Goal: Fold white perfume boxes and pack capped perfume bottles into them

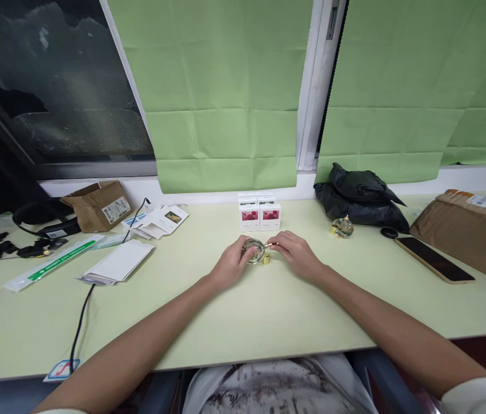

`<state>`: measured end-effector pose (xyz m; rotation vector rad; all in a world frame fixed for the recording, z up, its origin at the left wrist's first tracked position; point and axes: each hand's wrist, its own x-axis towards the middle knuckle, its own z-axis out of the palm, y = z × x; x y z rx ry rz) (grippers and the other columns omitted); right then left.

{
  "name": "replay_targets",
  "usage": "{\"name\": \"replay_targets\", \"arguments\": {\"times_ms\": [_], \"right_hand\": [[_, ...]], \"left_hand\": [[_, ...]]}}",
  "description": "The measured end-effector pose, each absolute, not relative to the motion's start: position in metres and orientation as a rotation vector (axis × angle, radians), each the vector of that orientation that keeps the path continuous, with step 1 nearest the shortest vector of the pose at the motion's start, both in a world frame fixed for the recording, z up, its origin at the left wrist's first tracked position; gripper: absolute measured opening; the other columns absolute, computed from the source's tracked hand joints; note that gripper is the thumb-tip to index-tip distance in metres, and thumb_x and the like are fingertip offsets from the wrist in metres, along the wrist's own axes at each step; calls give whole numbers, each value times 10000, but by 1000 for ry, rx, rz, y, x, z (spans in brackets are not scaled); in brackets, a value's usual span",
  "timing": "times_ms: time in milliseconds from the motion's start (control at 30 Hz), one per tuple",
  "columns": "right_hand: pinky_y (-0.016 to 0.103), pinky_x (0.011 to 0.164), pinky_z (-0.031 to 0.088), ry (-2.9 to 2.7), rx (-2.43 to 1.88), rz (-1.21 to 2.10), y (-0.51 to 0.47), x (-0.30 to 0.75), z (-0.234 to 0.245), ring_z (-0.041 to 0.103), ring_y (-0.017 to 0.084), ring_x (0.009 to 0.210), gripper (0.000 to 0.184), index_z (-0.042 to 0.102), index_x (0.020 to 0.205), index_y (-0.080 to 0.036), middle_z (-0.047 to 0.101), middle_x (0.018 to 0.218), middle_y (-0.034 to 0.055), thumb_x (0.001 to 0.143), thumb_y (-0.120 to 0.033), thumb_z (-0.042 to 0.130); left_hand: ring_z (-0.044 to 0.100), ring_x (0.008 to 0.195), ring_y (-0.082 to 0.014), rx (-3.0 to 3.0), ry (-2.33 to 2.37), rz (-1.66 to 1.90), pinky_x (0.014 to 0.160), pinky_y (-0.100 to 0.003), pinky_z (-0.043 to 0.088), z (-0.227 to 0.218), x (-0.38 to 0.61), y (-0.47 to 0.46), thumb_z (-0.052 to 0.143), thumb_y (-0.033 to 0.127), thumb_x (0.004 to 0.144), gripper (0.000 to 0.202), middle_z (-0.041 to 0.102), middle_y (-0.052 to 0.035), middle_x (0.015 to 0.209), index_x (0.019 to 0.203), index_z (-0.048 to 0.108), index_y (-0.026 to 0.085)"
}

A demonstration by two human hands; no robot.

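Observation:
A small round glass bottle (253,250) lies on the pale green table (243,322), near its middle. My left hand (231,265) is closed around the bottle's left side. My right hand (295,253) pinches the gold fitting at the bottle's right end. A small gold cap (265,259) stands on the table just below the bottle, between my hands. Behind them stand small white boxes with red pictures (259,215). A second round glass bottle (343,227) with gold trim sits further right.
A phone (435,259) lies at the right, beside a brown parcel (471,233) and a black bag (361,198). At the left are flat white packets (118,263), leaflets (159,220), a black cable (80,325), a cardboard box (99,204) and black headphones (38,221).

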<state>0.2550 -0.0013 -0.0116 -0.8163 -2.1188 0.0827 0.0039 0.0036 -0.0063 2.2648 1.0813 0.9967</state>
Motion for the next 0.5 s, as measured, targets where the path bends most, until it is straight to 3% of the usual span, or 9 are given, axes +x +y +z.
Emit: {"name": "replay_targets", "arguments": {"times_ms": [500], "right_hand": [[406,908,506,-2094,-832,109,-1,253,-11,645,258,1020,216,675,1185,-259,712,1051,86,1092,-303,485]], "left_hand": [[668,887,-200,2304,1109,972,781,-313,494,-5,2,5,485,493,1063,289,731,-26,1036,1182,569,242]]}}
